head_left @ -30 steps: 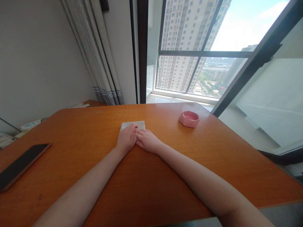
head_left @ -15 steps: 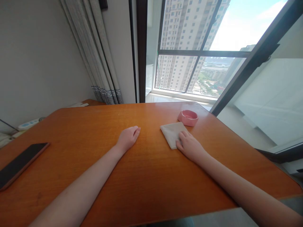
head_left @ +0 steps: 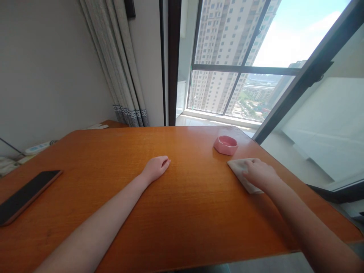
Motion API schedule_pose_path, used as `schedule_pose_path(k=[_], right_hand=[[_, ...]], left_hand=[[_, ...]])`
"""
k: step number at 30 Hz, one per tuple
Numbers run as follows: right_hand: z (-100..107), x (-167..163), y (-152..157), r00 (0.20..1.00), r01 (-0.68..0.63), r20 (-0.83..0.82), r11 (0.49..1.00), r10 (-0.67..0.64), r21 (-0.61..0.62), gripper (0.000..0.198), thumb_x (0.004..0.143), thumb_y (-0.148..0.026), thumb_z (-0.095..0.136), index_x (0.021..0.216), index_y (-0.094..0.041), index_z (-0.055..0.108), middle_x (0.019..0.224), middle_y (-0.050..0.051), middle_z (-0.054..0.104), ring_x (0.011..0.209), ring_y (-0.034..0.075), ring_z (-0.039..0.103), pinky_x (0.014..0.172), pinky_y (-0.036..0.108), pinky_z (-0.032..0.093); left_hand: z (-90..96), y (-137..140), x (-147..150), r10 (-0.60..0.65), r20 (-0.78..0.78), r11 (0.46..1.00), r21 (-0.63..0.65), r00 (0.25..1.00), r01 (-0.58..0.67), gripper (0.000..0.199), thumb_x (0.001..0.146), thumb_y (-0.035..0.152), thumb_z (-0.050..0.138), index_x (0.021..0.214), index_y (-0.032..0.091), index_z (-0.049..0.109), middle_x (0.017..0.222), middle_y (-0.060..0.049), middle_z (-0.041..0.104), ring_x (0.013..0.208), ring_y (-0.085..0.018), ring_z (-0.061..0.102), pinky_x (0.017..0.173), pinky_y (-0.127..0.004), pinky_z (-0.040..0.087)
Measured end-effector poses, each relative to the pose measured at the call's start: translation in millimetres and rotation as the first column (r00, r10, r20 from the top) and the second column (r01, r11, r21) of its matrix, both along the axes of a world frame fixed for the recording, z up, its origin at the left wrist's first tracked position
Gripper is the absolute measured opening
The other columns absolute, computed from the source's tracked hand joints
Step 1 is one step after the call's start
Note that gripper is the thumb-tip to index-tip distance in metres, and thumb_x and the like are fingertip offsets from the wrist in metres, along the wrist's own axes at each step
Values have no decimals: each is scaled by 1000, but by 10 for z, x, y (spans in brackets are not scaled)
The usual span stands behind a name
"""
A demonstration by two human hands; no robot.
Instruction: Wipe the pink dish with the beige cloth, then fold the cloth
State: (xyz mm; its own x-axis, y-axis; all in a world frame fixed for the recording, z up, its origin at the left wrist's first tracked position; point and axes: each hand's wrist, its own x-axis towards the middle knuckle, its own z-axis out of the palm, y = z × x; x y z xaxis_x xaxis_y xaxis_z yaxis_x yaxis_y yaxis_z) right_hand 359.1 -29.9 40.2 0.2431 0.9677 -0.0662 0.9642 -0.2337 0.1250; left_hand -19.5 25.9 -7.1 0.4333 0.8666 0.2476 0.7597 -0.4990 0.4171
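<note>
My left hand (head_left: 156, 168) rests on the wooden table (head_left: 182, 223) with its fingers curled in, and I see nothing in it. Toward the table's right side, my right hand (head_left: 260, 173) lies on top of a folded light-grey cloth (head_left: 238, 167), with bent fingers pressing on it. Part of the cloth is hidden under that hand. Just behind the cloth, apart from it, stands a pink ashtray-like dish (head_left: 226, 145) with a low angular wall.
A dark phone-like slab (head_left: 28, 195) lies at the table's left. Beyond the left edge is a white power strip (head_left: 38, 148). A grey curtain (head_left: 122, 68) hangs behind, and a framed glass door (head_left: 295, 79) stands to the right.
My right hand has slid the cloth to the right and a little nearer, away from the table's middle. My left hand has hardly moved.
</note>
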Motion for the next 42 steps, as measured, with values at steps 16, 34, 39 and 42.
schedule_pose_path(k=[16,34,39,42], right_hand=[[-617,-2361,368,293,-438,-621,679,727,588,40,80,-6,38,115,-17,54,111,9,55,106,18,50,97,36,41],[-578,-2228,379,271,-513,-576,622,771,591,38,81,-8,42,117,-14,52,113,11,56,108,19,51,97,35,41],[-583,-2228,385,260,-503,-582,623,770,599,39,80,-7,41,117,-17,52,113,10,56,107,18,51,97,36,41],[-593,-2226,394,254,-505,-583,620,772,601,40,80,-7,41,117,-17,52,113,10,56,107,19,51,97,37,41]], left_hand=[[-109,-30,93,-97,66,990,-100,993,104,26,70,12,46,88,14,65,97,-10,69,91,-22,63,78,-30,48],[-142,-19,103,-140,55,988,-58,989,143,26,71,13,48,91,15,65,98,-9,69,92,-22,64,80,-31,49],[-105,-32,108,-136,49,987,-77,990,140,30,70,12,48,94,16,65,101,-9,69,96,-23,63,82,-32,48],[-100,-31,111,-134,44,987,-77,990,138,30,69,12,48,93,16,65,101,-9,69,96,-23,63,82,-32,49]])
